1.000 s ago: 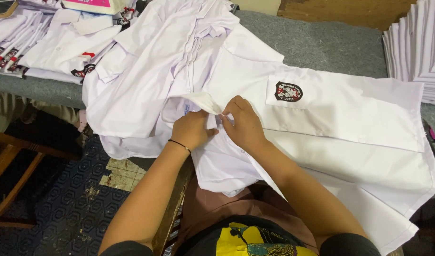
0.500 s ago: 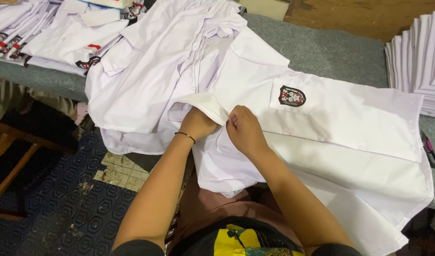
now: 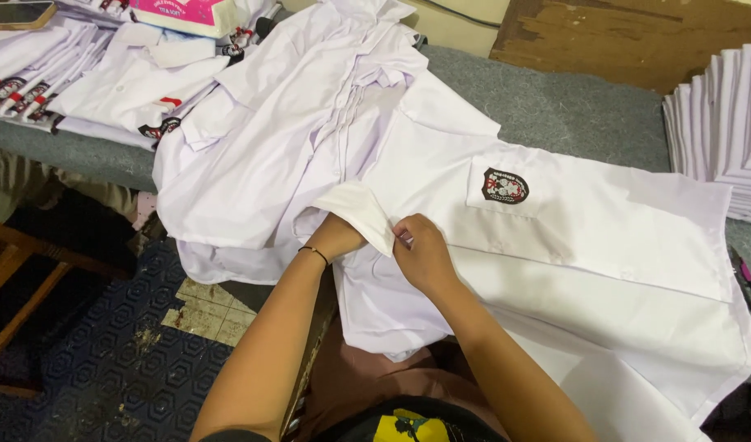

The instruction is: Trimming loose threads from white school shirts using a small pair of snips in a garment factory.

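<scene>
Left hand point(image 3: 336, 237) is tucked under a folded-back flap of the white uniform shirt point(image 3: 572, 245); fingers hidden by the cloth, so grip can't be told. Right hand point(image 3: 420, 252) is closed, pinching the flap's edge between thumb and fingertips. The shirt lies spread on the grey table point(image 3: 572, 106), embroidered badge point(image 3: 505, 186) face up on the chest pocket, hem hanging off the near edge. More white shirts point(image 3: 253, 155) heaped just left, partly overlapped. Folded stack point(image 3: 727, 131) cut off at right. Small snips point(image 3: 748, 278) at the right edge, hard to make out.
</scene>
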